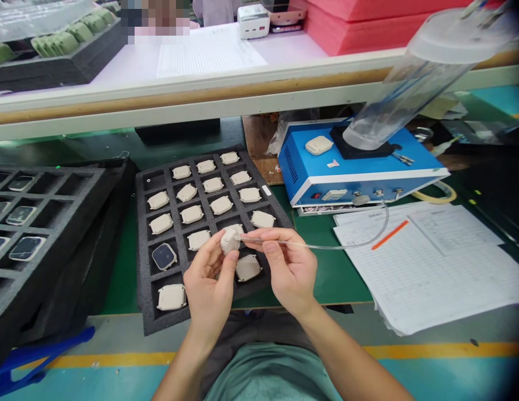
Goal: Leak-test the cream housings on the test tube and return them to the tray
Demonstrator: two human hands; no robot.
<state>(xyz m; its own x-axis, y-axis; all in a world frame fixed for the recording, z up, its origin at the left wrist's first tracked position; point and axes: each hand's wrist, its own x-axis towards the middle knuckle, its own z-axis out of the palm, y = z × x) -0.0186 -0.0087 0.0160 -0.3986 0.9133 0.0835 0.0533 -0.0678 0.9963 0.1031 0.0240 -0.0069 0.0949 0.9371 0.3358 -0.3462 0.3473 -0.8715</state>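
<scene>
My left hand [213,275] pinches a cream watch case [230,240] between thumb and fingers, raised over the black foam tray [142,289]. My right hand [290,267] grips a thin dispensing needle [251,240], its tip at the side of the case. A clear tube [351,245] runs from the needle to the blue dispenser box [299,159]. Cream watch cases [171,297] fill most of the tray's compartments; one holds a watch with a dark screen [164,256]. Whether the needle tip touches the case is hard to make out.
Another foam tray [71,223] with dark-screened watches lies at left. A cream case [319,145] and a clear cylinder [393,89] stand on the dispenser. Printed sheets [443,262] lie at right. Across the back runs a raised shelf [192,106] with red foam [359,22]; a person sits beyond.
</scene>
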